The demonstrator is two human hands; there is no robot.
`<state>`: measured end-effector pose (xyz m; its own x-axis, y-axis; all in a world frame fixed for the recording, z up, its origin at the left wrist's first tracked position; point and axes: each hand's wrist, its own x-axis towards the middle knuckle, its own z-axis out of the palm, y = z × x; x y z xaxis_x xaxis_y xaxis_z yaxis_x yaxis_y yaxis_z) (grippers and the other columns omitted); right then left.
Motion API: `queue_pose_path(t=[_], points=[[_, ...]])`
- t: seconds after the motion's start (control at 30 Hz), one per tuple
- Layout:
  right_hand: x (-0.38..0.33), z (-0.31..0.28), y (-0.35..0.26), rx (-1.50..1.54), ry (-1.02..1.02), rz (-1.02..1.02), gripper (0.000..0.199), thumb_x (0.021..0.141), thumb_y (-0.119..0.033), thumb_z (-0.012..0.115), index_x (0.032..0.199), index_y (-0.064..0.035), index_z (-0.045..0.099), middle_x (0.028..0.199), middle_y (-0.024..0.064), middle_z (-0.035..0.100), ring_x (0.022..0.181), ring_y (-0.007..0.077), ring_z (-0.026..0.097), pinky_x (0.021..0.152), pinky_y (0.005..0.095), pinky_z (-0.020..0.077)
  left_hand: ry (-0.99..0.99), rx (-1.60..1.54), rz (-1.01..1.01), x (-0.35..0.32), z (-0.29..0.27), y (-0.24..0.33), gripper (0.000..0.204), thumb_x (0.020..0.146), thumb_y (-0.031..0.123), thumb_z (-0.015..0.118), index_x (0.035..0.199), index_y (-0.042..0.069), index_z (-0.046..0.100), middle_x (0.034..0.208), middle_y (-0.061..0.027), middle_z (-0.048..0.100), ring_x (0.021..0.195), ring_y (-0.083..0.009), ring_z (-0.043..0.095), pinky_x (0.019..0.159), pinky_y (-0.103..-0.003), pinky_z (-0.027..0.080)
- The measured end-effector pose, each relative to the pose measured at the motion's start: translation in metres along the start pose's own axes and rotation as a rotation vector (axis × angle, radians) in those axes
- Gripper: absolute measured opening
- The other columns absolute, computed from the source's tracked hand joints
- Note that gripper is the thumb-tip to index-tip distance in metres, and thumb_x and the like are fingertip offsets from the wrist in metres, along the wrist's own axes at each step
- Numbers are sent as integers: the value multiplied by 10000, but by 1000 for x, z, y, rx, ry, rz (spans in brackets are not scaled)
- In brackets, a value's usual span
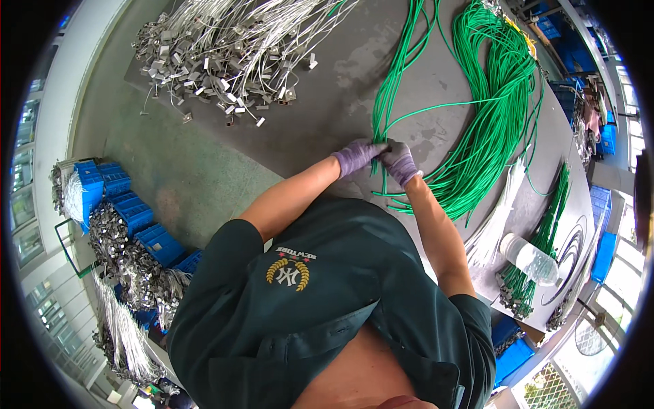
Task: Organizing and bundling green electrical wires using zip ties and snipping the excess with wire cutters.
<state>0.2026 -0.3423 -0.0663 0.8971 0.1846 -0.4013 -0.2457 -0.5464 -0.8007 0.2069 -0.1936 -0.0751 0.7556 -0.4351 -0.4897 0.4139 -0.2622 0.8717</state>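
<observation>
My left hand [357, 157], in a purple and grey work glove, is closed round a thin bunch of green wires [390, 102] near the table's front edge. My right hand [400, 162], gloved alike, meets it with fingers pinched at the same wires. The fingertips overlap, so exactly which strands the right one grips is hidden. Short wire ends poke out below both hands. One strand arcs from the bunch toward a thick bundle of green wires [501, 95], which lies curved on the grey table [334, 102] at the right.
White wires with metal connectors [225, 75] are heaped at the far left of the table. At the right lie a white wire bundle [496, 215], a clear plastic bottle [530, 259] and another green bundle [560, 198]. Blue crates [160, 243] and connector piles stand at the left.
</observation>
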Motion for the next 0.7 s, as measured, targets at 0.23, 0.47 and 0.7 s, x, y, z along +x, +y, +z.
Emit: queue_pose_path(t=[0.23, 0.47, 0.7], points=[[-9, 5, 20, -318, 160, -116, 253, 777, -218, 609, 865, 19, 598, 723, 157, 646, 665, 257, 646, 608, 367, 495, 175, 351, 87, 17, -10, 27, 459, 763, 433, 620, 957, 17, 622, 853, -198, 635, 846, -332, 609, 766, -394, 464], [-25, -5, 18, 480, -177, 275, 180, 854, -121, 510, 940, 35, 484, 676, 131, 610, 445, 199, 557, 394, 296, 449, 696, 724, 235, 34, -69, 21, 603, 751, 408, 624, 1179, 25, 444, 1164, -250, 494, 1076, -381, 475, 927, -418, 386], [-30, -10, 29, 609, -189, 215, 222, 864, -174, 520, 959, 17, 456, 733, 148, 616, 447, 194, 557, 393, 281, 447, 901, 641, -48, 77, -150, 33, 752, 770, 398, 614, 1359, 97, 255, 1292, -187, 447, 1170, -329, 454, 965, -402, 379]])
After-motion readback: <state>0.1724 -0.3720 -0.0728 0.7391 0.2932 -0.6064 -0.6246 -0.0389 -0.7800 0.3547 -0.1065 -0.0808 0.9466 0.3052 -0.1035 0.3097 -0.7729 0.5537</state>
